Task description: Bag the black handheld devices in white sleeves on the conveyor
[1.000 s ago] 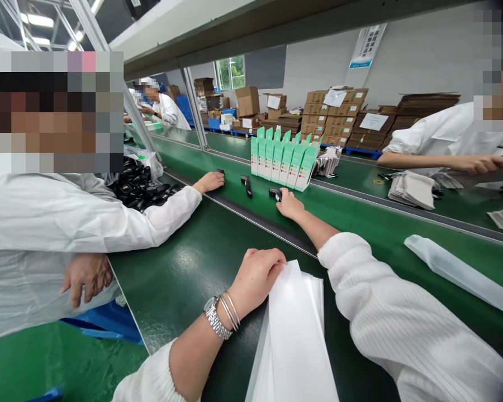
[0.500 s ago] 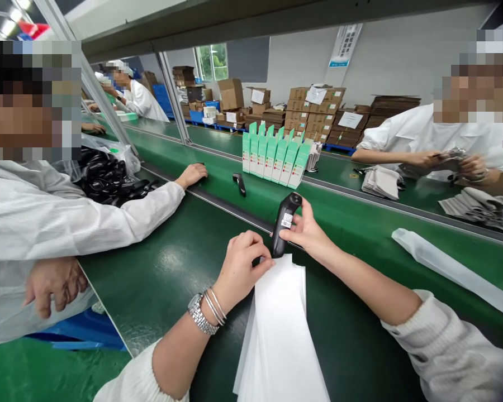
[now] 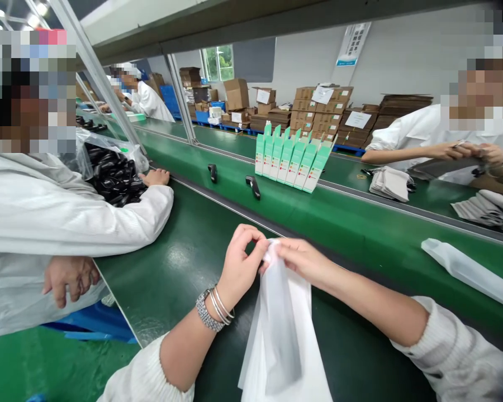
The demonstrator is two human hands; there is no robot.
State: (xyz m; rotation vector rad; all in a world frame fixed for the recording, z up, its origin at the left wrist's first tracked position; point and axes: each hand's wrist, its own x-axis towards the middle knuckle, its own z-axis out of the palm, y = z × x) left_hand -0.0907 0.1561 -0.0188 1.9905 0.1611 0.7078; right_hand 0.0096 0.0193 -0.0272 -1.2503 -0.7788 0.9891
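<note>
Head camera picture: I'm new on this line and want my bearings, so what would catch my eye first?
Nearest the camera, the left hand and right hand pinch the top of a white bag with a dark shape showing through it. On the green belt beyond stands a row of mint-green boxes, with two black devices lying beside them. At the left, a co-worker's hand rests by a bag of black parts.

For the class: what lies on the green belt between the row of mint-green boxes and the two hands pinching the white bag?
In the head view, only bare green belt lies between the mint-green boxes and the left hand and right hand holding the white bag.
</note>
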